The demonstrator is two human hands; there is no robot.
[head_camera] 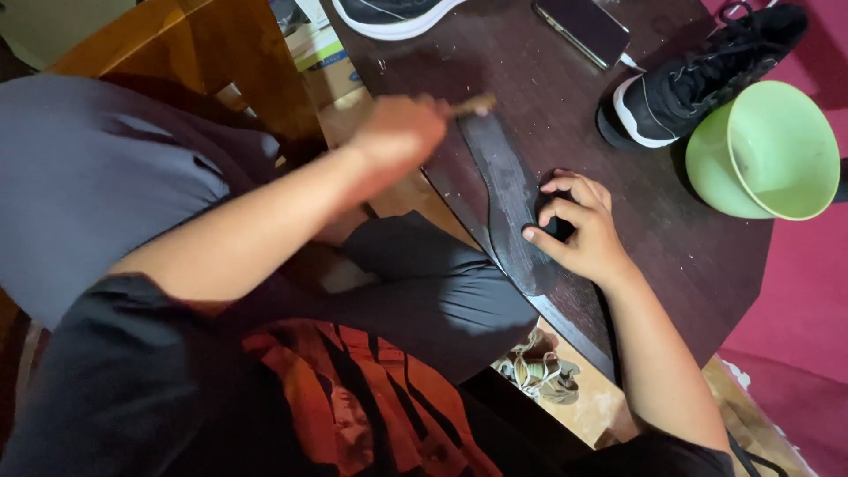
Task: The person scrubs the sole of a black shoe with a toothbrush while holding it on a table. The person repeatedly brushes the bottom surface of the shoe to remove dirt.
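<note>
A dark shoe insole point(511, 196) lies flat on the dark round table point(565, 97), near its left edge. My right hand point(579, 228) presses down on the insole's near right side, fingers curled on it. My left hand point(399, 132) is closed around a small brush with a wooden handle point(473, 105), blurred with motion, at the insole's far end.
A black sneaker with a white sole point(702, 75) and a light green bowl point(767, 152) stand at the right of the table. A dark phone point(583, 28) and another sneaker point(389, 16) lie at the far side. A wooden chair point(212, 53) is at left; sandals point(539, 371) lie on the floor.
</note>
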